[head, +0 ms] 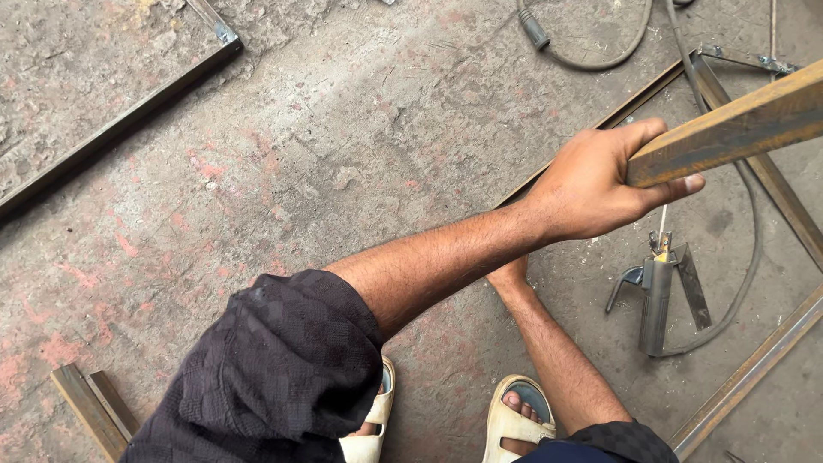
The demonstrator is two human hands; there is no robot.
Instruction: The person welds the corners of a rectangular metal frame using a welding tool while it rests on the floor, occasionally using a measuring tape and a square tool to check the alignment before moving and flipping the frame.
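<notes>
- The concrete floor fills the view, grey and rough, with faded red stains across it.
- A rectangular steel frame lies flat on the floor at the right; one long bar runs up toward the top right corner, another crosses the lower right corner.
- A second long steel bar lies at the upper left, with a welded corner at its top end.
- The left forearm, in a dark checked sleeve, reaches across the middle of the view toward the right.
- A rusty square steel tube slants through the air at the right edge, above the frame; only its near end is in view.
- The left hand is clamped on the near end of this tube: the fingers curl over its top side, the thumb presses along its underside, and the palm is closed against it.
- The right forearm runs up from the lower edge; the right hand is mostly hidden behind the left forearm, so I cannot tell whether it is open or closed. It sits low, close to the floor, beside the frame's bar.
- A welding electrode holder lies on the floor inside the frame, just below the left hand, with its dark cable looping away upward.
- Two short steel offcuts lie side by side at the lower left.
- Two feet in pale sandals stand at the bottom edge.
</notes>
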